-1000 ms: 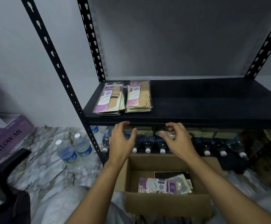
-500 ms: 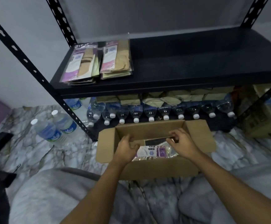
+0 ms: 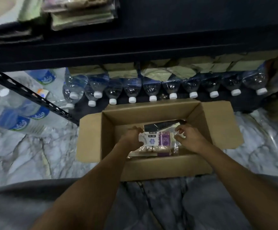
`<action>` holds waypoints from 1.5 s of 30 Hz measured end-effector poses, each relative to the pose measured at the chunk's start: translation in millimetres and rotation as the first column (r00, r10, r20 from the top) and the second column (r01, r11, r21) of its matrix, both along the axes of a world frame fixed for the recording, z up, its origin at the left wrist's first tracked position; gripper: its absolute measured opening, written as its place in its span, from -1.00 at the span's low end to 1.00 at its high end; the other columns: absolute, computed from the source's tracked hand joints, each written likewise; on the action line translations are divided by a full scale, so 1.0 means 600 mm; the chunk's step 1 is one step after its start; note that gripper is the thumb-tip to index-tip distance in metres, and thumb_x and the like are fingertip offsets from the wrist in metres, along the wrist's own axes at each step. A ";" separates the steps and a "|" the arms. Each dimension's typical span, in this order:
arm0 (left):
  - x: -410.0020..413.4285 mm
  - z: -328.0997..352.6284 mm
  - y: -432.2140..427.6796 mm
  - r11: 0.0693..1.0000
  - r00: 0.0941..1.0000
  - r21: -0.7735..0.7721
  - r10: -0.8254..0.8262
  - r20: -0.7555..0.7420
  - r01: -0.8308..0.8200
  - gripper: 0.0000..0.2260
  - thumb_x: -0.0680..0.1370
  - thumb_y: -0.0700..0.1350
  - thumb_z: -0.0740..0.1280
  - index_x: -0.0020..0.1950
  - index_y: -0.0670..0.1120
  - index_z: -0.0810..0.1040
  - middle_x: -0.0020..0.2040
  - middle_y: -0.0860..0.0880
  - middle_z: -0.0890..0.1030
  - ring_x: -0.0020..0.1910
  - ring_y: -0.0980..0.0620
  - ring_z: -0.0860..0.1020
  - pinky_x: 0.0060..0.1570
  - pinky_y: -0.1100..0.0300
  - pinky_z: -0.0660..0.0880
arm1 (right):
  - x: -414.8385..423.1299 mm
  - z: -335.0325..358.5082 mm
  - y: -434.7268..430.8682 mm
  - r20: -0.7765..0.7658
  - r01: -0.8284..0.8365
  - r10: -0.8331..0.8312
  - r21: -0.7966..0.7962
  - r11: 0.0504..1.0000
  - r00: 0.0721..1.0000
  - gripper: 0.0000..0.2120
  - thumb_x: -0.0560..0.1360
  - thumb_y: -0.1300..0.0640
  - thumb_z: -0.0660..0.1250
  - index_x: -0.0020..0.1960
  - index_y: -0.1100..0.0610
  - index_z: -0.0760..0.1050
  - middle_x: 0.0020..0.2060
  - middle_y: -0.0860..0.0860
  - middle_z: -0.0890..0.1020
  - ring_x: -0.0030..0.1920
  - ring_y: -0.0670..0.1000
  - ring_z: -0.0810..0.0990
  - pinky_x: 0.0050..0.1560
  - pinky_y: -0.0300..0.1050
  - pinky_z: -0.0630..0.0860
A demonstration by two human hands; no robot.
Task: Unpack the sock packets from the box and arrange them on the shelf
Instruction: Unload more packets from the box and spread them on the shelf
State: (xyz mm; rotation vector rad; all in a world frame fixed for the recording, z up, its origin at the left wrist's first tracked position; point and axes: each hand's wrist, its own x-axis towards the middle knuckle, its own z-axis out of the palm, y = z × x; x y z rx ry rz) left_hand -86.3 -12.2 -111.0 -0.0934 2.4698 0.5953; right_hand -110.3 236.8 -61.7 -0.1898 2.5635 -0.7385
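One cardboard box (image 3: 166, 166) down there, and two hands in it: left hand (image 3: 131, 138), right hand (image 3: 189, 140). Inside, one purple-labelled sock packet (image 3: 154, 140) on top, one dark packet (image 3: 163, 126) behind it, and more underneath, number hidden. Up on the one shelf (image 3: 168, 47), two stacks of sock packets (image 3: 80, 15), too blurred to count through. Below it, a row of lying water bottles (image 3: 132, 87): eleven or twelve white caps. Off left, at least three blue-labelled bottles (image 3: 19, 120), smeared.
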 end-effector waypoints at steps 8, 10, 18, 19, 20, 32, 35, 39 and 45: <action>-0.010 -0.062 0.007 0.963 0.979 -0.174 -0.204 0.020 0.204 -0.34 0.42 0.02 0.47 0.47 0.03 0.31 0.45 -0.04 0.31 0.41 -0.10 0.29 0.39 0.00 0.21 | -0.009 -0.048 -0.009 0.010 0.066 -0.066 -0.075 0.995 0.998 -0.78 0.47 0.21 0.36 0.11 0.20 0.55 -0.08 0.07 0.55 -0.09 0.05 0.54 -0.03 -0.20 0.41; -0.008 -0.063 0.008 0.959 0.977 -0.194 -0.214 -0.013 0.207 -0.35 0.43 -0.02 0.46 0.46 0.01 0.28 0.45 -0.04 0.32 0.42 -0.08 0.29 0.36 0.03 0.19 | -0.012 -0.048 -0.010 -0.016 0.075 -0.077 -0.101 0.992 0.997 -0.80 0.47 0.24 0.36 0.09 0.22 0.56 -0.13 0.04 0.52 -0.13 0.00 0.50 -0.08 -0.24 0.36; 0.002 -0.042 0.004 0.983 0.987 -0.097 -0.158 -0.003 0.157 -0.56 0.37 -0.03 0.47 0.18 -0.02 0.40 0.25 -0.03 0.45 0.28 -0.08 0.36 0.18 0.04 0.27 | -0.004 -0.039 -0.009 -0.056 0.095 -0.104 -0.144 0.985 0.993 -0.85 0.44 0.27 0.38 0.02 0.23 0.58 -0.15 0.02 0.49 -0.17 -0.02 0.48 -0.11 -0.26 0.35; 0.006 -0.042 -0.001 0.992 0.992 -0.019 -0.123 0.014 0.123 -0.64 0.36 -0.04 0.48 0.06 -0.01 0.42 0.14 -0.01 0.51 0.19 -0.07 0.43 0.12 0.07 0.32 | -0.004 -0.038 -0.009 -0.060 0.099 -0.109 -0.147 0.984 0.992 -0.85 0.44 0.27 0.38 0.01 0.22 0.58 -0.15 0.03 0.49 -0.18 -0.02 0.48 -0.13 -0.29 0.33; 0.009 -0.043 -0.006 0.994 0.995 0.062 -0.097 0.033 0.095 -0.69 0.35 -0.06 0.49 -0.04 0.01 0.41 0.03 0.00 0.54 0.09 -0.07 0.48 0.04 0.09 0.38 | -0.004 -0.037 -0.009 -0.064 0.101 -0.111 -0.149 0.984 0.992 -0.86 0.44 0.28 0.37 0.01 0.22 0.58 -0.15 0.03 0.49 -0.19 -0.02 0.48 -0.14 -0.31 0.32; 0.003 -0.037 0.000 0.994 0.994 -0.033 -0.101 0.038 0.102 -0.23 0.39 0.07 0.48 0.52 0.03 0.20 0.32 -0.07 0.53 0.33 -0.11 0.44 0.35 0.03 0.27 | 0.001 -0.035 -0.014 -0.083 0.119 -0.132 -0.151 0.981 0.988 -0.84 0.46 0.26 0.36 0.04 0.24 0.58 -0.13 0.03 0.49 -0.17 -0.01 0.50 -0.08 -0.23 0.40; -0.009 -0.045 0.006 0.971 0.983 -0.153 -0.180 0.030 0.182 -0.12 0.37 0.16 0.48 0.55 0.00 0.08 0.39 -0.10 0.45 0.38 -0.13 0.36 0.33 -0.03 0.18 | -0.001 -0.037 -0.014 -0.072 0.121 -0.134 -0.154 0.981 0.988 -0.84 0.47 0.24 0.36 0.05 0.23 0.58 -0.13 0.02 0.50 -0.15 -0.02 0.50 -0.09 -0.26 0.36; -0.021 -0.057 0.010 0.920 0.960 -0.278 -0.276 0.045 0.278 -0.07 0.36 0.22 0.47 0.57 -0.05 0.07 0.48 -0.09 0.34 0.46 -0.13 0.25 0.37 -0.03 0.14 | -0.006 -0.046 -0.014 -0.083 0.124 -0.138 -0.156 0.980 0.987 -0.84 0.47 0.24 0.37 0.04 0.24 0.58 -0.16 0.01 0.49 -0.18 -0.03 0.49 -0.11 -0.26 0.36; -0.025 -0.064 0.012 0.865 0.943 -0.391 -0.334 0.017 0.313 -0.18 0.35 0.29 0.43 0.50 -0.06 0.27 0.43 -0.10 0.36 0.42 -0.13 0.26 0.35 -0.03 0.17 | -0.009 -0.056 -0.012 -0.105 0.122 -0.139 -0.154 0.981 0.985 -0.85 0.46 0.25 0.37 0.02 0.21 0.59 -0.14 0.02 0.51 -0.18 -0.03 0.49 -0.08 -0.23 0.40</action>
